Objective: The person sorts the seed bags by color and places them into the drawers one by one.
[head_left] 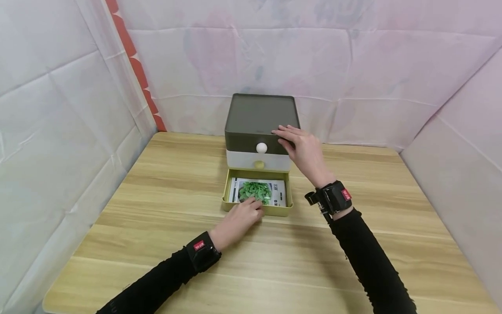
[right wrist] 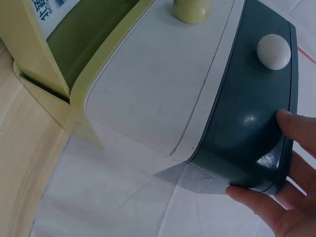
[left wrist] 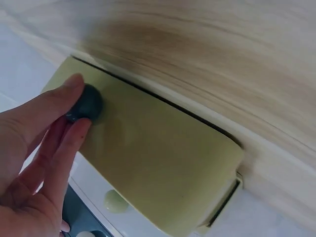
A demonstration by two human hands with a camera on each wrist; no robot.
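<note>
- Left hand [head_left: 239, 219] is reaching in from the near side, thumb and fingers pinching the dark knob [left wrist: 85, 102] on the front of the yellow-green bottom drawer [head_left: 257, 211].
- Drawer is standing pulled out toward the near side on the wooden table [head_left: 164, 209]; a packet [head_left: 256, 192] printed with green leaves is lying flat inside.
- Right hand [head_left: 302, 148] is resting farther off, fingers spread, on the right front corner of the dark-topped drawer cabinet [head_left: 259, 117].

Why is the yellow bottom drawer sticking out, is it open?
Yes, open. The bottom drawer is pulled out from the drawer box, showing a packet inside. The left hand pinches its dark knob.
</note>
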